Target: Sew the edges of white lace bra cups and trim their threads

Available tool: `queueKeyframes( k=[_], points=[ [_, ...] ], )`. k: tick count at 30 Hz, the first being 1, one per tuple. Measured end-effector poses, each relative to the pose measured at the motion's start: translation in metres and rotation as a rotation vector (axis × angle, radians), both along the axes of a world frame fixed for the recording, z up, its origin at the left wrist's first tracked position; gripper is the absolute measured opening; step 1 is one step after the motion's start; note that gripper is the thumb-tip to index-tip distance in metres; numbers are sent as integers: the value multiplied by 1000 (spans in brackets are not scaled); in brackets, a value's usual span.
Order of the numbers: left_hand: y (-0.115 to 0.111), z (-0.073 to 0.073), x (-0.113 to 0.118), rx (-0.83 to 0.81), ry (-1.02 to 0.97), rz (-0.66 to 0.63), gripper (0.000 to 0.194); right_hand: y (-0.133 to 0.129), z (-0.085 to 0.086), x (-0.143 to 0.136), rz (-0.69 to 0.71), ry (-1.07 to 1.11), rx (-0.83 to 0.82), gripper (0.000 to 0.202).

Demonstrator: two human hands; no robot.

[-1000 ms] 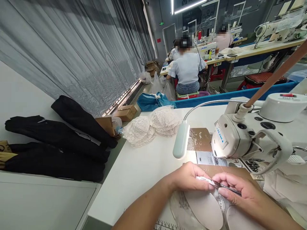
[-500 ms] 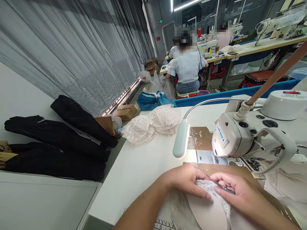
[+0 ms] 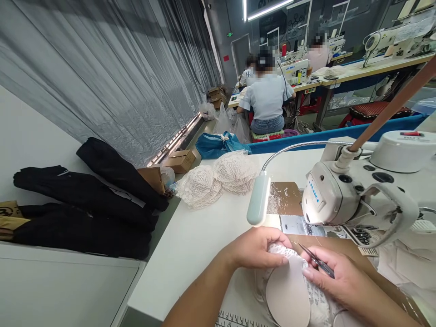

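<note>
While my left hand [image 3: 257,250] pinches the upper lace edge [image 3: 277,249] of the pale cup piece [image 3: 289,293], thumb and fingers closed, my right hand [image 3: 335,274] curls around a pointed metal tool [image 3: 319,262], its thumb beside the opposite edge. I see the piece between and below both, over the desk [image 3: 197,227], its long axis running from the left thumb down toward the camera; the tool's tip points back toward the left fingers. Past the desk sit a tied blue bag [image 3: 221,144] and a cardboard box [image 3: 179,161], contents hidden from me.
</note>
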State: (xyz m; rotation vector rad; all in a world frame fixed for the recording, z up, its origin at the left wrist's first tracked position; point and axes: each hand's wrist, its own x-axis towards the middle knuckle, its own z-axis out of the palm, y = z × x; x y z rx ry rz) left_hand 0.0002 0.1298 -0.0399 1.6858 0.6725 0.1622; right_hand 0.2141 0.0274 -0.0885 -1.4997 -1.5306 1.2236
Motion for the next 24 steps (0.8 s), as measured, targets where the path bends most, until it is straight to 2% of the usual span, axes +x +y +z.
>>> queueKeyframes(
  k=[3, 7, 10, 12, 14, 17, 20, 22, 24],
  points=[
    [-4, -6, 6, -77, -51, 60, 44, -2, 0, -1, -10, -52, 0, 35],
    [-8, -13, 12, -114, -16, 58, 43, -3, 5, -2, -10, -12, 34, 38],
    [-9, -16, 15, -190, -5, 35, 43, -5, 8, -3, -120, 48, 47, 36],
    [-10, -16, 16, -225, -38, 53, 45, -7, 9, -2, -205, 116, 15, 43],
    [-11, -15, 17, -242, -58, 83, 44, -10, 7, 2, -229, 180, -43, 50],
    [-11, -14, 18, -250, -61, 131, 41, -12, 0, 11, -189, 188, -112, 55],
    [-12, -16, 19, -248, -73, 180, 40, -10, -8, 19, -71, 146, -156, 57],
    [-12, -18, 20, -250, -80, 192, 42, -8, -9, 20, 16, 137, -152, 54],
    [-13, -20, 21, -267, -85, 185, 44, -7, -6, 15, 25, 135, -111, 48]
  ],
)
